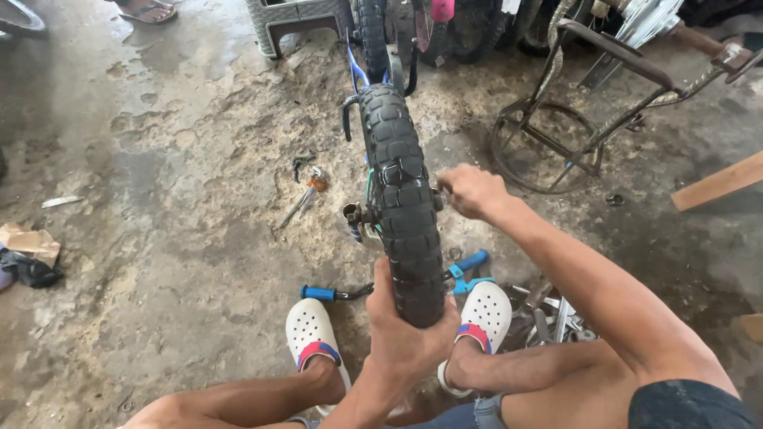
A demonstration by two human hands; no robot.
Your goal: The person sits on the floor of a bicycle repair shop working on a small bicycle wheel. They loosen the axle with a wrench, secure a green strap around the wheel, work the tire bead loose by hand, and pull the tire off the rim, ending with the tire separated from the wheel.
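The floor (183, 143) is rough grey concrete, stained and patchy with dark damp marks. On it, left of centre, lie a screwdriver (304, 197) and a small dark tool (302, 163). At the far left sit crumpled brown paper (30, 241) and a dark rag (30, 270). A wooden plank (719, 183) lies at the right, and loose metal tools (548, 314) lie near the right.
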